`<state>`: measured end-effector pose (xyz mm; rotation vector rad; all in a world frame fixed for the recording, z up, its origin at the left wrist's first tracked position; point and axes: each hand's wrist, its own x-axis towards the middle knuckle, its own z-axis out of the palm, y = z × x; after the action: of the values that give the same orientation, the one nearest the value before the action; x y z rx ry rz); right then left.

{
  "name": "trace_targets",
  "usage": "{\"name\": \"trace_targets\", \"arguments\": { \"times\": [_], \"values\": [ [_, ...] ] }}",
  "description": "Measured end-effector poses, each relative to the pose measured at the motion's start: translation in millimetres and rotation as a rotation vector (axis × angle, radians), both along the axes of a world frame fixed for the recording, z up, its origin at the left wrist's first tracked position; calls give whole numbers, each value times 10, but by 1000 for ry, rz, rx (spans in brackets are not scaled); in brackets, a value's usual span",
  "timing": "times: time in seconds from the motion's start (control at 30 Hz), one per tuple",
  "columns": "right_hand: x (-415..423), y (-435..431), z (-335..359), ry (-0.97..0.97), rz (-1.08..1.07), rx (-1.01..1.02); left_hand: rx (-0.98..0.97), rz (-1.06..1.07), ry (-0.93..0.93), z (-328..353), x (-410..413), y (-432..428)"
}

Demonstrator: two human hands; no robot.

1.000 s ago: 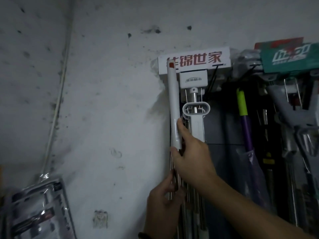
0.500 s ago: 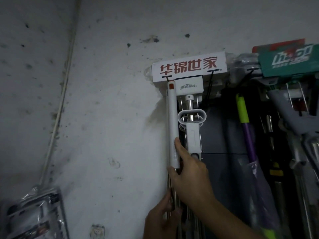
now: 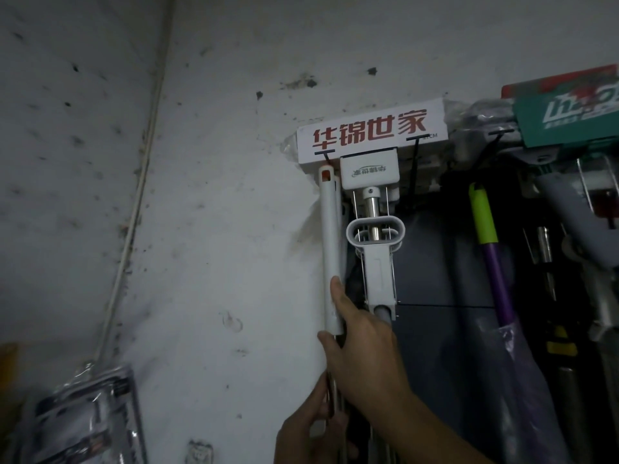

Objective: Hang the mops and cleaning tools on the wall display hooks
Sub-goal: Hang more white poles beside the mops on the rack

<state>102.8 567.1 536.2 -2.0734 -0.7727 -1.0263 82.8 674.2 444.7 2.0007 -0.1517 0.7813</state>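
Note:
A white mop handle [image 3: 331,249] with a red-marked tip stands upright against the wall, its top just under a black hook [image 3: 324,152] on the white sign with red characters [image 3: 370,132]. My right hand [image 3: 360,343] grips the handle's lower white end. Lower down, my left hand [image 3: 311,433] is closed around the metal pole. A white squeeze mop [image 3: 375,236] hangs beside the handle from the same display.
A green and purple handle [image 3: 489,256] and several grey tools hang to the right under a green box [image 3: 566,112]. A plastic-wrapped package [image 3: 83,420] leans at the lower left. The stained white wall fills the left and top.
The white handle has come down from in front of the sign to just beneath its hook. Both hands still hold the pole, and my view has moved closer.

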Motion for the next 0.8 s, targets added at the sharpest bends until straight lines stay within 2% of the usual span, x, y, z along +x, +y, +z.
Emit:
{"name": "trace_targets", "arguments": {
  "times": [0.1,0.27,0.4,0.57,0.63,0.73,0.8],
  "values": [
    [15,4,13,18,12,11,-1,30,-38,-21,35,25],
    [127,15,-25,39,-38,-42,38,59,43,-35,61,-16],
    [198,-23,37,107,-5,-83,16,-86,173,166,190,-45],
    [230,-114,52,107,20,-107,60,-84,199,98,268,-62],
    [206,-164,71,96,12,-121,53,-109,189,-1,222,-52],
    [201,-198,154,67,-21,-114,35,51,42,-97,336,105],
    [219,-197,210,60,-18,-76,8,27,88,-69,330,186]
  ]
}}
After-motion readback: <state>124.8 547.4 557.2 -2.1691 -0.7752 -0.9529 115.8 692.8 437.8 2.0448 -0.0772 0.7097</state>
